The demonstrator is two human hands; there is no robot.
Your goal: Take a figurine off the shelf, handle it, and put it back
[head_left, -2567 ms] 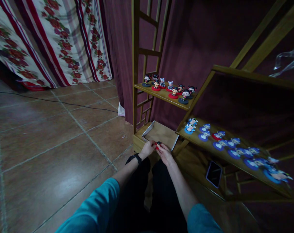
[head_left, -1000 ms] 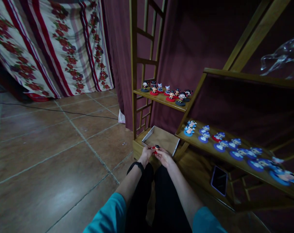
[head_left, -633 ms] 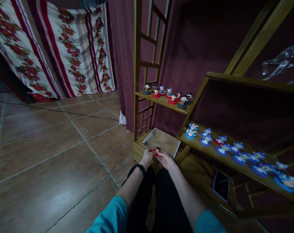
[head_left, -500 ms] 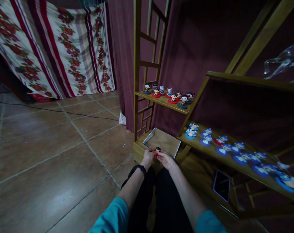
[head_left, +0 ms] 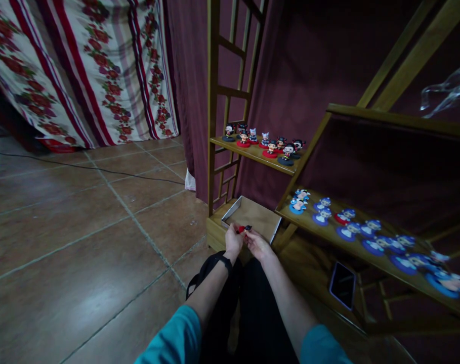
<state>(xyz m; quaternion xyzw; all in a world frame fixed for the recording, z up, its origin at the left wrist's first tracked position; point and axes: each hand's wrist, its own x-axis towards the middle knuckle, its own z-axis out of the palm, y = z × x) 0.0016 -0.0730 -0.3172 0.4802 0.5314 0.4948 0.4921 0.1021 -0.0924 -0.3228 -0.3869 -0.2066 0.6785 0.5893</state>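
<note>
A small figurine (head_left: 247, 228) with a dark head and a red base lies tilted between my two hands. My left hand (head_left: 234, 240) pinches it at the red base. On the other side, the fingers of my right hand (head_left: 258, 244) close on it near the head. Just beyond both hands is a shallow cardboard box (head_left: 258, 215) with white sides, resting on the low wooden ledge. My fingers hide part of the figurine.
Several figurines on red and dark bases (head_left: 269, 146) stand on the upper shelf. Blue-based figurines (head_left: 349, 230) line the lower right shelf. A phone (head_left: 342, 285) lies below them. A transparent horse-like ornament (head_left: 452, 93) is at upper right; a black cable (head_left: 112, 171) crosses the tiled floor.
The figurine has turned from upright to tilted, its head now toward the right and its red base toward my left hand. The view has shifted slightly.
</note>
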